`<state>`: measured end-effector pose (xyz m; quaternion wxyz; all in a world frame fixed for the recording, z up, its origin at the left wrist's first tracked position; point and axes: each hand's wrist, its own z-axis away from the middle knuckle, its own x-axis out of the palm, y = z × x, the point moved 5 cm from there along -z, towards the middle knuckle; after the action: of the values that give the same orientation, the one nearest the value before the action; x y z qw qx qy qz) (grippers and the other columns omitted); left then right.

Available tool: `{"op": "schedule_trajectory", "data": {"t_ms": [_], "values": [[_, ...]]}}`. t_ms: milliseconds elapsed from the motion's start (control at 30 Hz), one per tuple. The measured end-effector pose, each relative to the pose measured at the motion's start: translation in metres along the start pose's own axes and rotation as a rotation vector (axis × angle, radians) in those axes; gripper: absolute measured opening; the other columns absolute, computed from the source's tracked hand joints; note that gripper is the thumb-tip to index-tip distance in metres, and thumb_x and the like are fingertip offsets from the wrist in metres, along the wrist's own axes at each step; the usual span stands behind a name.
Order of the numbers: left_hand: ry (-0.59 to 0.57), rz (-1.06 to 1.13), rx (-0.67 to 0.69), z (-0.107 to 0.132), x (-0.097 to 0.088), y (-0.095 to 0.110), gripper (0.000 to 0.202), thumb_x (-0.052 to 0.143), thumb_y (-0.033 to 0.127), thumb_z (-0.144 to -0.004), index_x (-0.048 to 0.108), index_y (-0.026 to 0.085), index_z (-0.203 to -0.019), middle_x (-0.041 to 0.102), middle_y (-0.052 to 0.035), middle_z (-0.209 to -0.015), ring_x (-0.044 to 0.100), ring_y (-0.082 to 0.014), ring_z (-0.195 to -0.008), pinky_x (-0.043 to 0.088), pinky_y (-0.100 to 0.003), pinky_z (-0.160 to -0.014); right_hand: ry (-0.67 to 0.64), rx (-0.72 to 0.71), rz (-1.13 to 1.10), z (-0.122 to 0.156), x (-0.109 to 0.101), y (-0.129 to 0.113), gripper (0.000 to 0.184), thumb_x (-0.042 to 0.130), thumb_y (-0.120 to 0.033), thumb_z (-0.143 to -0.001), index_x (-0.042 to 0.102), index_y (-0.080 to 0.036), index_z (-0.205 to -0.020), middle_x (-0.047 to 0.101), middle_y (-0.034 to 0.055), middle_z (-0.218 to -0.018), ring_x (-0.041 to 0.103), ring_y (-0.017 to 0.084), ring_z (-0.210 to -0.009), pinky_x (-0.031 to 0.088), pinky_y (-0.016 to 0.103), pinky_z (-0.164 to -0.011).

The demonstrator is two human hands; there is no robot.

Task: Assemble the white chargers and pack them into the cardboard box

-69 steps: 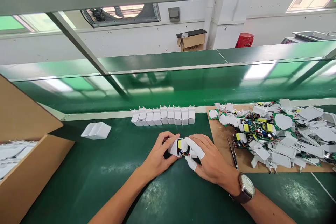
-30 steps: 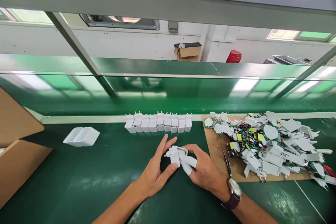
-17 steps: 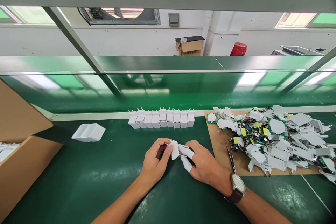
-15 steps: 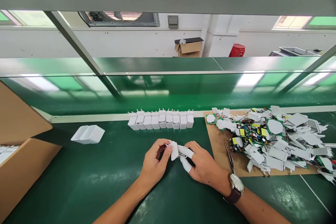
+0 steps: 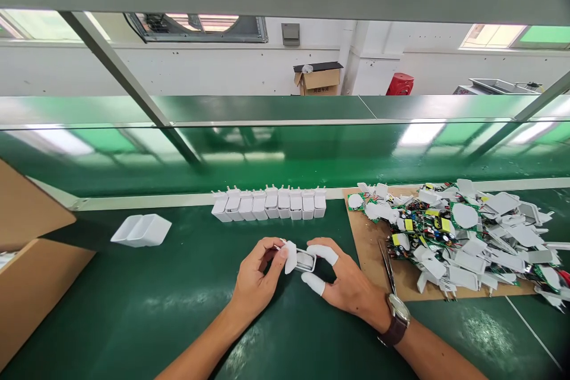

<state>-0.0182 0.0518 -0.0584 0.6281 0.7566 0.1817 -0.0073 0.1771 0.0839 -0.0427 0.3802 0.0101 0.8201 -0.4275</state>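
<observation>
In front of me a white plug charger case (image 5: 304,260) with a flat flap-like piece on its left side is pinched between the thumb and fingers of my left hand (image 5: 258,276). The case's open side shows a hollow interior. My right hand (image 5: 350,279), with white finger cots on thumb and index finger, is spread around the right end of the case, its fingertips apart. Whether the index finger still brushes the case I cannot tell. Behind my hands several white charger cases (image 5: 271,204) stand in a row, prongs up.
To the right, a pile of white covers and green circuit boards (image 5: 463,237) covers a brown cardboard sheet (image 5: 367,249). Tweezers (image 5: 387,267) lie on its near left part. Two joined white cases (image 5: 141,230) sit at left, beside an open cardboard box (image 5: 48,273).
The fingers of my right hand have parted from the case they were gripping, uncovering its right end. My left hand keeps its pinch. The whole view has shifted slightly.
</observation>
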Motion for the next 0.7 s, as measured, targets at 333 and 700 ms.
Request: {"op": "schedule_trajectory", "data": {"t_ms": [333, 700], "values": [[-0.085, 0.08, 0.196, 0.005, 0.004, 0.004, 0.08, 0.084, 0.051, -0.08, 0.046, 0.023, -0.144, 0.069, -0.0141, -0.123, 0.072, -0.0268, -0.108, 0.061, -0.043, -0.097, 0.051, 0.196, -0.477, -0.006, 0.011, 0.009, 0.03, 0.056, -0.034, -0.099, 0.063, -0.024, -0.126, 0.067, 0.0117, -0.12, 0.069, 0.024, -0.1, 0.063, 0.041, -0.087], [-0.004, -0.196, 0.502, 0.02, 0.012, 0.018, 0.079, 0.079, 0.031, -0.089, 0.036, 0.029, -0.155, 0.072, -0.0102, -0.124, 0.074, -0.0256, -0.107, 0.063, -0.041, -0.093, -0.06, 0.609, -1.269, -0.002, 0.035, 0.01, 0.046, 0.069, -0.058, -0.09, 0.07, -0.016, -0.11, 0.076, 0.011, -0.092, 0.072, 0.023, -0.076, 0.063, 0.043, -0.072]]}}
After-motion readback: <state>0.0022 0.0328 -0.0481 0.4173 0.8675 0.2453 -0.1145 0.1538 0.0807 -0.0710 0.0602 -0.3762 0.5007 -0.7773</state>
